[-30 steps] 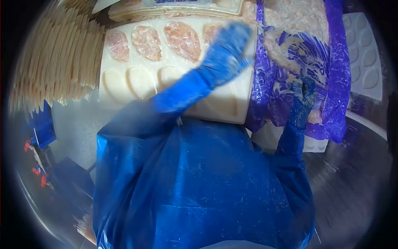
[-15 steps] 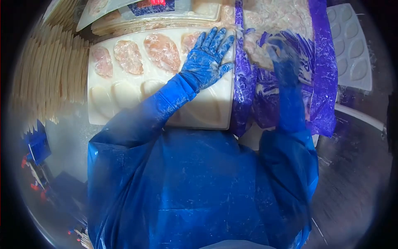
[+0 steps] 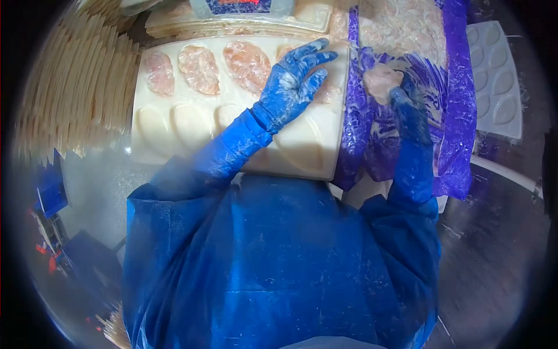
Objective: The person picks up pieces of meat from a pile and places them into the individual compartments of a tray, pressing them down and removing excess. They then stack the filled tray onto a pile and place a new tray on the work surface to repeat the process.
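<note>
My left hand [image 3: 293, 84], in a wet blue glove, is over the right end of a white molded tray [image 3: 238, 104]. Its fingers are apart and nothing is in them. Partly hidden beneath it, pale meat fills the tray's back right hollow. Further left in the back row lie pink flattened meat pieces [image 3: 247, 65]; the front row of hollows shows bare white. My right hand [image 3: 411, 102], gloved too, grips a pale piece of raw chicken [image 3: 382, 82] above a purple plastic liner [image 3: 386, 136]. More raw meat [image 3: 401, 29] is heaped behind it in the liner.
Thin tray edges [image 3: 75, 87] stand in a dense stack at the left. Further trays [image 3: 244, 26] are piled at the back, with a clear-sided container [image 3: 241, 7] on top. Another white molded tray [image 3: 497, 75] lies on the dark surface at the right.
My right hand has drawn back from the meat heap, and a piece of chicken now shows in its grip. My left hand has turned and lifted its fingers. The view has shifted slightly.
</note>
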